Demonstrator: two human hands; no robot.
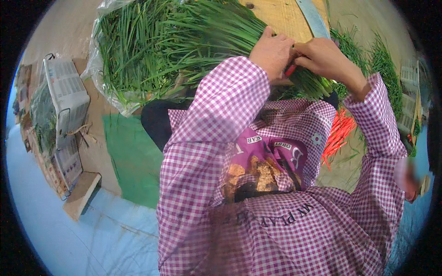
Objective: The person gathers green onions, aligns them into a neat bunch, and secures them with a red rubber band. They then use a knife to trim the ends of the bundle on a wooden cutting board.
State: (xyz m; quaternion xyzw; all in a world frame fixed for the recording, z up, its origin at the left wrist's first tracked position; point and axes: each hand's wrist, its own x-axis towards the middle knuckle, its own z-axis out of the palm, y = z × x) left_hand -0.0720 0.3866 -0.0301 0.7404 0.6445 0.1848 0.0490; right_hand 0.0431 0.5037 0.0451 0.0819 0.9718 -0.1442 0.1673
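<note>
A bundle of long, flat green leaves, apparently Chinese chives (238, 31), lies across in front of me, its pale cut ends (323, 86) pointing right, over my lap. My left hand (274, 53) is closed over the bundle near its stem end. Close against it, my right hand (319, 57) has curled fingers, thumb and forefinger meeting at a red strip (290, 70) that shows between the two hands. Their fingertips are partly hidden. More loose leaves (131, 51) are heaped at the left on a clear plastic sheet (92, 65).
A wooden board (283, 15) with a curved metal strip (312, 17) lies beyond my hands. Red strips (340, 138) are piled at my right, near more greens (386, 69). White plastic crates (69, 93) stand left, by a green mat (133, 165). Part of a person (411, 179) shows far right.
</note>
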